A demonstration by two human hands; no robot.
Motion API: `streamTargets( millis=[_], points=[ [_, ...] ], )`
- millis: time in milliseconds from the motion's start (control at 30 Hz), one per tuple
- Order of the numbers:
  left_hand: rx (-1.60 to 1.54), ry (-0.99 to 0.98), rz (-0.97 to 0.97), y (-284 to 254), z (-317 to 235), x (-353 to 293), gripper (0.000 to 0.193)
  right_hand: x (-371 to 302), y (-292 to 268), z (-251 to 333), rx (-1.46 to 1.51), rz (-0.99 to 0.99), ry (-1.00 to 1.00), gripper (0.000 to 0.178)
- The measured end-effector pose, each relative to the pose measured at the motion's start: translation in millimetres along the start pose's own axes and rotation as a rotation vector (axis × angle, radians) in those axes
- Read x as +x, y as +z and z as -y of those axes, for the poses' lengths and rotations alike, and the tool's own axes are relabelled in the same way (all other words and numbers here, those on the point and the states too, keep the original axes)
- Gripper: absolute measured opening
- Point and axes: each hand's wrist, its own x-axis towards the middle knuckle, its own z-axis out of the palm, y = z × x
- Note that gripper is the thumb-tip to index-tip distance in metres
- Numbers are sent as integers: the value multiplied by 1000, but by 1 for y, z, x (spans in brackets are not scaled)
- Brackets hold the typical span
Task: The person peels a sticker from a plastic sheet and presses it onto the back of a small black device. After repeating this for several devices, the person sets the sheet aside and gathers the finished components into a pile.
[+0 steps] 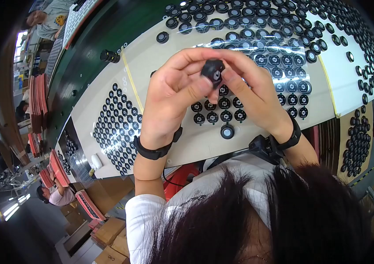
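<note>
A small black round part (213, 73) with a pale mark on its face is held up over the table, slightly blurred. My left hand (172, 90) pinches it from the left, thumb on its lower edge. From the other side my right hand (257, 90) grips it between thumb and curled fingers. Below my hands lies a clear sheet with rows of black discs (225, 103), each bearing a light symbol. Nearer to me, a single black disc with a pale centre (227, 131) sits apart on the table. My hands hide part of the rows.
Many loose black round pieces (248, 12) crowd the far side and the white board (337, 55) at right. Another clear sheet of small black parts (118, 125) lies left. A short black cylinder (109, 56) stands far left. Two other people are in the background at left.
</note>
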Motion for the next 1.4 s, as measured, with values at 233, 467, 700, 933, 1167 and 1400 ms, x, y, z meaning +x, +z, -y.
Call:
streamTargets(
  millis=[233,467,700,933,1167,1400],
  points=[
    [-239,-32,-72,0,1,4,32,2,-2,-10,14,10,82,28],
    [-143,-55,-243,-80,12,46,28,-13,-13,1,-147,38,89,24],
    [994,-129,-658,-215,47,81,31,-43,-38,-2,-331,7,162,24],
    [1541,297,-548,-208,65,71,37,-53,-76,-11,-216,-180,308,29],
    [1230,-348,-135,-104,31,27,27,-35,-68,-41,-1314,118,-17,53],
    [436,21,-208,-76,30,11,19,-34,-47,-44,-1357,36,-12,56]
  ],
)
